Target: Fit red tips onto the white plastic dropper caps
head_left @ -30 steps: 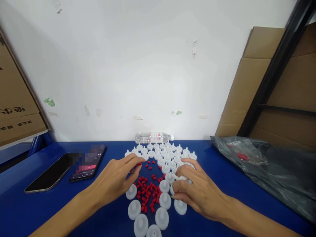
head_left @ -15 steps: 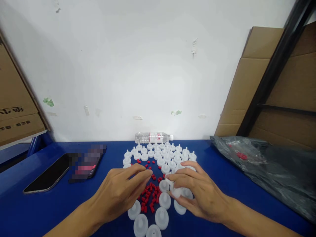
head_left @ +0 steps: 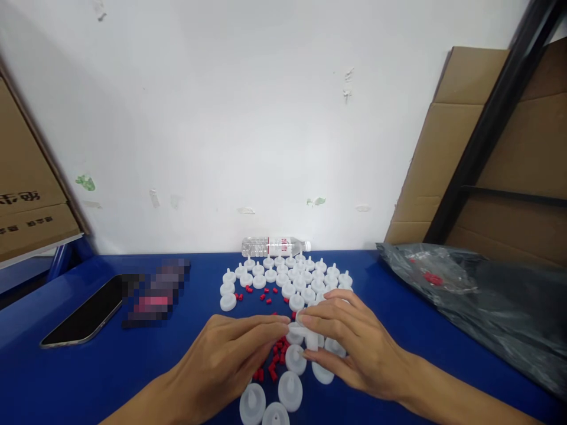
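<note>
— Right hand (head_left: pixel 349 349)?
— Lower centre of frame, fingers closed round a white round plastic cap (head_left: pixel 312 340), just above the blue surface (head_left: pixel 88 378).
— Left hand (head_left: pixel 230 361)?
— Fingertips beside that cap; whether they pinch anything is unclear. Small red plastic pieces (head_left: pixel 277 356) lie beneath.

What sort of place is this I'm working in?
Probably a small assembly or packing workshop: white plastic caps and loose red plugs on a blue workbench, cardboard cartons against the wall.
</note>
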A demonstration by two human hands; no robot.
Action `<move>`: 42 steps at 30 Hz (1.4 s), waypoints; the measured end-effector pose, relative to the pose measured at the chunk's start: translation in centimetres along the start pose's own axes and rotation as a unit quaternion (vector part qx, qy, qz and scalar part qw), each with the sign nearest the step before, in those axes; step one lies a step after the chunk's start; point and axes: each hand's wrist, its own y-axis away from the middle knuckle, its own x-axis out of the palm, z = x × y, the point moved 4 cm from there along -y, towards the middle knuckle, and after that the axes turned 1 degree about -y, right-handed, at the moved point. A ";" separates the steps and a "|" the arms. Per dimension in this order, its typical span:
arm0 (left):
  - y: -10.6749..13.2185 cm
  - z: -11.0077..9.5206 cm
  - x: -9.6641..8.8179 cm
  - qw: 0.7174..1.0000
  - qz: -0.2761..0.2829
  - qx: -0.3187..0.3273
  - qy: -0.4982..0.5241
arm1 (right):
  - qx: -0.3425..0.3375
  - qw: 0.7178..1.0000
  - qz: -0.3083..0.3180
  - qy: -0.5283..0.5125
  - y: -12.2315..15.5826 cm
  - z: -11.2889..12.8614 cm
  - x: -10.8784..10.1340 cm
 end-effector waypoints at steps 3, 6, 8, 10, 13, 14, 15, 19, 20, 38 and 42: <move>0.1 -0.3 0.2 1.000 0.011 0.005 0.004 | -0.005 1.000 -0.008 0.000 -0.1 0.2 -0.1; 0.1 -0.5 0.3 1.000 0.014 0.007 0.006 | -0.012 1.000 -0.011 -0.001 -0.1 0.4 -0.1; 0.1 -0.5 0.2 1.000 0.004 0.007 -0.005 | -0.010 1.000 -0.011 -0.007 0.0 0.4 -0.1; 0.0 -0.6 0.2 1.000 -0.006 0.014 -0.017 | -0.006 1.000 -0.009 -0.012 0.1 0.4 0.0; -0.2 -0.6 0.3 0.999 -0.007 0.025 -0.037 | -0.004 1.000 -0.008 -0.016 0.2 0.4 0.0; -0.3 -0.5 0.3 0.999 -0.006 0.026 -0.046 | -0.005 1.000 -0.011 -0.017 0.2 0.4 0.0; -0.5 -0.5 0.4 0.998 -0.005 0.026 -0.056 | -0.005 1.000 -0.015 -0.019 0.1 0.5 0.0; -0.7 -0.4 0.8 0.998 0.022 0.016 -0.057 | -0.007 1.000 -0.024 -0.014 -0.2 0.7 -0.1; -0.7 -0.4 0.9 0.998 0.031 0.011 -0.050 | -0.009 1.000 -0.023 -0.012 -0.2 0.8 -0.1; -1.0 -1.8 0.8 0.997 0.060 0.006 -0.046 | -0.036 0.999 -0.013 0.022 -0.6 1.8 -0.5; -1.1 -0.1 -0.1 0.991 0.081 0.029 -0.104 | -0.026 0.996 -0.009 0.090 -0.4 -0.3 -1.0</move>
